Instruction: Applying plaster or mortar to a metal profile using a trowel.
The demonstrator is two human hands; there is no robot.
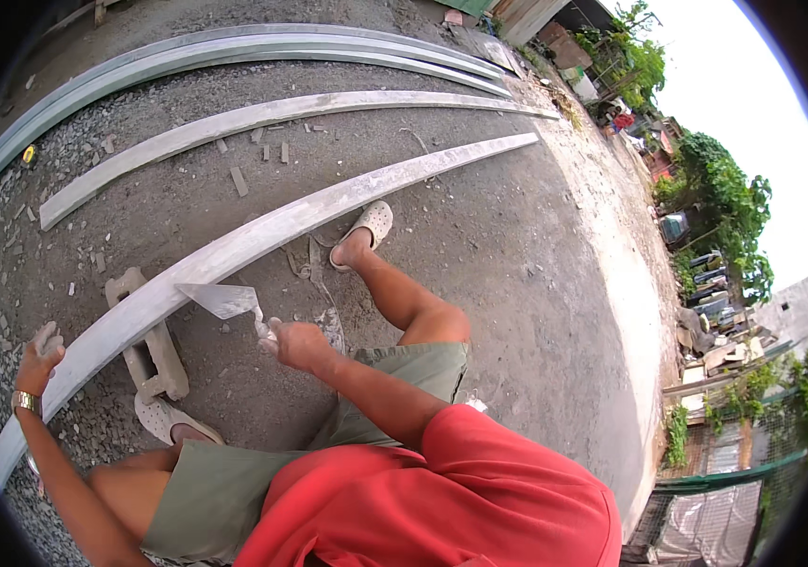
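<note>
My right hand (298, 346) is closed round the handle of a pointed trowel (224, 300). The trowel's flat blade reaches leftward, its tip at the near edge of a long, pale, dust-smeared beam (262, 230). Close to the beam's lower-left end, my left hand (40, 354) grips its edge, with whitish dust on the fingers and a watch on the wrist. Beneath the beam stands a hollow concrete block (163, 362), partly hidden by it. My legs are on either side of the block.
Another pale beam (234, 121) lies beyond, then several long greenish-grey beams (234, 47) side by side. Small broken pieces (238, 181) and gravel are scattered on the ground. A yellow tape-measure-like object (29, 153) lies far left. Plants (720, 194) and stacked debris line the right.
</note>
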